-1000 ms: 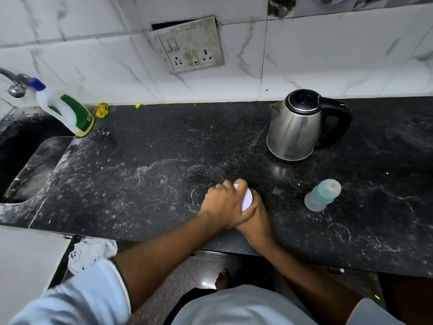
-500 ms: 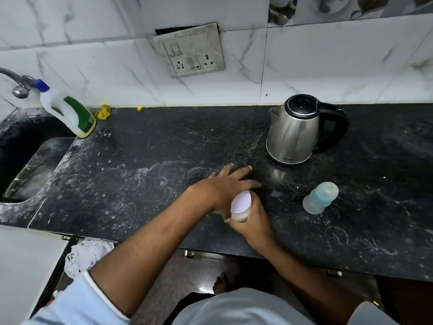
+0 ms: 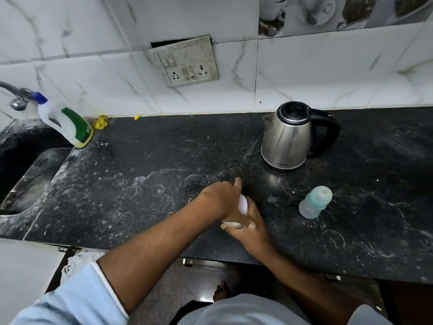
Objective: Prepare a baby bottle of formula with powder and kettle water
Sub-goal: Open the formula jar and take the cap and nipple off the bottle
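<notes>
Spread wide half a second ago, the left hand (image 3: 220,198) now lies close against the white lid (image 3: 243,205) of the small container (image 3: 232,223), which has tipped further over, lid toward the right; one of the fingers (image 3: 237,182) points up and away, the others are hidden behind the hand, so I cannot tell whether they clamp the lid or only rest on it; the right hand (image 3: 251,227) holds the container from below, its fingers wrapped round the body and covering nearly all of it; only a sliver of lid and a pale edge of the base show; the contents cannot be seen.

Both hands are near the front edge of the dark, powder-streaked table (image 3: 140,184); whether the container touches it is not clear; the baby bottle (image 3: 315,205), capped in pale teal, stands right of the hands and apart from them; the steel kettle (image 3: 288,137) stands farther back by the wall, lid down, black handle to the right; at far left a white cleaner bottle (image 3: 68,125) stands beside the sink (image 3: 21,160), which the frame edge cuts off, as it does the tap (image 3: 16,99).
</notes>
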Available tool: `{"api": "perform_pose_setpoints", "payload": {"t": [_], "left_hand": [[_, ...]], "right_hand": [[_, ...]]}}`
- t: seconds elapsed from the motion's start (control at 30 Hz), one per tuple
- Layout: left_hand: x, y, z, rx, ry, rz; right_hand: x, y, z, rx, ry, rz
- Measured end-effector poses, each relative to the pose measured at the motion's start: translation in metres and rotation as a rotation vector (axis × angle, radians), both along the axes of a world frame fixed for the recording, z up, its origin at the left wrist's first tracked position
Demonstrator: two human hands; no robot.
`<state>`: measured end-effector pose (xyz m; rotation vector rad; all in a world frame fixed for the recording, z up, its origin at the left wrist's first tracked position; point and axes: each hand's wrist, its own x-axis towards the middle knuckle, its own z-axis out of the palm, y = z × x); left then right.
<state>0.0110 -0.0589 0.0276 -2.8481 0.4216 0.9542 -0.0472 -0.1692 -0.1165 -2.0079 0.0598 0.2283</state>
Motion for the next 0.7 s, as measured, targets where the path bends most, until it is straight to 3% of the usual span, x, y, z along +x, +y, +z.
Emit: {"api": "perform_pose_setpoints", "payload": {"t": [0.1, 0.2, 0.37, 0.47, 0.6, 0.7], "left_hand": [[0.002, 0.005, -0.006, 0.040, 0.039, -0.225], [0.002, 0.003, -0.007, 0.018, -0.002, -0.242], [0.002, 0.003, 0.027, -0.162, -0.078, 0.074], [0.005, 0.034, 0.043, -0.469, -0.064, 0.261], [-0.018, 0.094, 0.014, -0.882, -0.115, 0.538], [-0.051, 0.118, -0.031, -1.009, -0.161, 0.679]], "right_hand": [[0.000, 0.001, 0.002, -0.038, 0.018, 0.015], [-0.001, 0.002, 0.002, -0.013, -0.001, 0.009], [0.001, -0.001, -0.005, 0.027, -0.019, 0.012], [-0.001, -0.002, -0.003, 0.010, -0.055, 0.014], [-0.002, -0.002, -0.003, 0.029, -0.059, 0.021], [-0.003, -0.001, -0.004, 0.050, -0.046, 0.040]]}}
